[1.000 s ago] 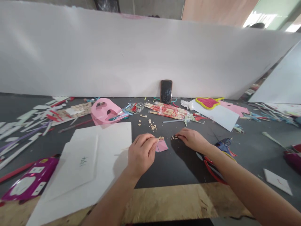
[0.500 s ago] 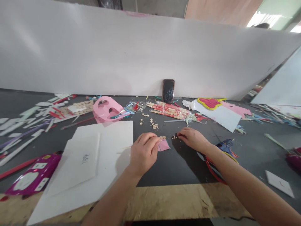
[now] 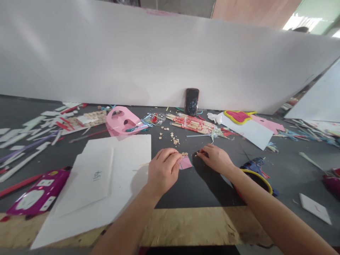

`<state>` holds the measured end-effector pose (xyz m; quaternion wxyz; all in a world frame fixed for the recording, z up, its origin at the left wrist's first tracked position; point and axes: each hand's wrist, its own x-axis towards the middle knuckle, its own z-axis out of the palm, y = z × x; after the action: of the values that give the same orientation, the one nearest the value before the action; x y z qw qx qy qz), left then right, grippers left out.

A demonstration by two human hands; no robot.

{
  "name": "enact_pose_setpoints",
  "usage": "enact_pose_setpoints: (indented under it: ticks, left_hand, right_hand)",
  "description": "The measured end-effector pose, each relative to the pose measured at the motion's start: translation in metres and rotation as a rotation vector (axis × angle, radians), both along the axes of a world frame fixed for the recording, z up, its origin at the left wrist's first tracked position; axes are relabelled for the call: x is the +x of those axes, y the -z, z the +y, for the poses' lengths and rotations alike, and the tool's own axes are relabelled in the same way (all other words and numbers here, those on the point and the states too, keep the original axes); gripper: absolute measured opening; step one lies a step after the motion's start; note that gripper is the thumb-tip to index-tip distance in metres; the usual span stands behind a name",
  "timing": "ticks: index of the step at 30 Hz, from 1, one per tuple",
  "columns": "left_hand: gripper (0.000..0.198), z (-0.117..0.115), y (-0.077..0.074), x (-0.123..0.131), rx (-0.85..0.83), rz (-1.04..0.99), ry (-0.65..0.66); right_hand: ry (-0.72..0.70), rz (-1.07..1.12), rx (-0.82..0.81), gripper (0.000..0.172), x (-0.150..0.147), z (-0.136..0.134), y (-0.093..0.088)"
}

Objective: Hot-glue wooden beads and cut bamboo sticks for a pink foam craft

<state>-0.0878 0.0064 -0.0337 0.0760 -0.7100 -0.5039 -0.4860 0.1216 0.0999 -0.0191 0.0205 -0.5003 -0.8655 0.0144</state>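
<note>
My left hand (image 3: 164, 171) is closed in a pinch at the left edge of a small pink square (image 3: 186, 163) with thin dark lines on it. What its fingertips hold, if anything, is hidden. A row of small pale wooden bits (image 3: 185, 154) lies along the square's far edge. To the right, my right hand (image 3: 216, 159) has its thumb and fingers drawn together low over the dark tabletop. A few tiny pale bits (image 3: 196, 154) show at its fingertips; whether one is pinched cannot be made out. More loose wooden bits (image 3: 175, 141) are scattered beyond both hands.
White foam boards (image 3: 130, 177) cover the left side, beside a purple object (image 3: 39, 193). A phone (image 3: 191, 101) leans on the white partition (image 3: 159, 63). Bundled sticks (image 3: 190, 123), a pink cut-out sheet (image 3: 120, 120) and a blue glue gun (image 3: 253, 165) lie around. A yellow-rimmed roll (image 3: 265, 181) sits by my right forearm.
My right hand has shifted slightly left and nearer, covering some of the tiny bits at its fingertips. My left hand stays pinched by the pink square. The view has tilted a little.
</note>
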Motion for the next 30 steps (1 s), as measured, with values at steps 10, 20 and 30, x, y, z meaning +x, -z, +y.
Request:
enact_pose_setpoints:
  ticks: [10,20,30]
  left_hand:
    - [0.010,0.000,-0.002,0.000,0.016,-0.006,-0.006]
    - [0.011,0.000,0.000,-0.001,0.012,-0.004,-0.005]
    - [0.012,0.000,0.000,0.000,-0.010,-0.012,0.002]
  right_hand:
    - [0.029,-0.027,0.001,0.020,-0.003,-0.001,-0.001]
    - [-0.018,0.040,-0.024,0.022,0.008,0.003,-0.004]
    - [0.016,0.058,0.007,0.024,0.030,-0.003,-0.009]
